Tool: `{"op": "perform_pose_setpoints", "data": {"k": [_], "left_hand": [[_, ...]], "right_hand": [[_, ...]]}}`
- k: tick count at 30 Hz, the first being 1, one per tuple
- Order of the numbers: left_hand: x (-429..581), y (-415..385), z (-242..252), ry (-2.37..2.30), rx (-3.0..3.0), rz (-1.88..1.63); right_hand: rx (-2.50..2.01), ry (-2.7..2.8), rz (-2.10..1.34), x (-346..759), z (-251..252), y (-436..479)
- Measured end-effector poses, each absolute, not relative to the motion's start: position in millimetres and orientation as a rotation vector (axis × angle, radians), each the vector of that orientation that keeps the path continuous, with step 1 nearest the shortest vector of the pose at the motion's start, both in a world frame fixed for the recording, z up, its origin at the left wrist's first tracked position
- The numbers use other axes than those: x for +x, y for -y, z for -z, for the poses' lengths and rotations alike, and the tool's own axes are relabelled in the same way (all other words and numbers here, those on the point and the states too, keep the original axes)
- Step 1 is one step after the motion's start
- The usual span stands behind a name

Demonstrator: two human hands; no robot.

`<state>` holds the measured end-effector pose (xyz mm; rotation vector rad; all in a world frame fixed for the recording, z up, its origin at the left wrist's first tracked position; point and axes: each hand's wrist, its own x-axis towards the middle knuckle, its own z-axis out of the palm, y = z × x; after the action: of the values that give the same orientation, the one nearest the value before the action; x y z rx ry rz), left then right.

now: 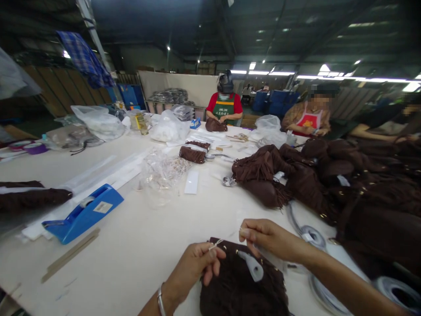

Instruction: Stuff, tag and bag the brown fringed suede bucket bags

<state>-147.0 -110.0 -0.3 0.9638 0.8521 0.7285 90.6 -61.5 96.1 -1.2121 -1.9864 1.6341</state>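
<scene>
A dark brown suede-like bag [237, 285] lies on the table right in front of me, with small gold-coloured studs near its top edge. A piece of white wrapping [254, 267] sticks out on it. Over the bag's upper left corner, my left hand [200, 263] pinches a thin white string [216, 244] between thumb and fingers. My right hand [266, 237] is just right of it, above the bag's top edge, its thumb and forefinger pressed together. A faint thin strand seems to run between the hands; what the right fingertips hold is too small to make out.
A blue tape dispenser [88, 210] stands at left beside brown strips [70, 256]. A heap of brown fringed bags [312, 175] fills the right side, with rolls of grey strip [312, 237] below. Crumpled clear plastic [161, 173] lies mid-table. Co-workers [224, 107] sit across.
</scene>
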Motion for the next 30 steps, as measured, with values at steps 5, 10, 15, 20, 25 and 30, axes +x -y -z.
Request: {"op": "perform_pose_setpoints", "data": {"k": [5, 10, 15, 20, 25, 30], "left_hand": [[-145, 75, 7, -0.882, 0.982, -0.699], [-134, 42, 18, -1.168, 1.161, -0.848], [-118, 27, 18, -0.917, 1.100, -0.652], [-117, 19, 35, -0.917, 0.919, -0.582], [-128, 12, 52, -0.950, 0.921, -0.599], [-128, 3, 45, -1.015, 1.091, -0.543]], "right_hand": [[-1.294, 2.215, -1.355, 107, -79, 33], [-1.259, 2.253, -1.428, 112, -59, 15], [-1.194, 2.286, -1.439, 110, -57, -1], [-1.242, 2.335, -1.342, 114, -43, -16], [-1.383, 2.723, -0.749, 122, -7, -31], [-1.125, 2.755, -0.532, 94, 9, -31]]}}
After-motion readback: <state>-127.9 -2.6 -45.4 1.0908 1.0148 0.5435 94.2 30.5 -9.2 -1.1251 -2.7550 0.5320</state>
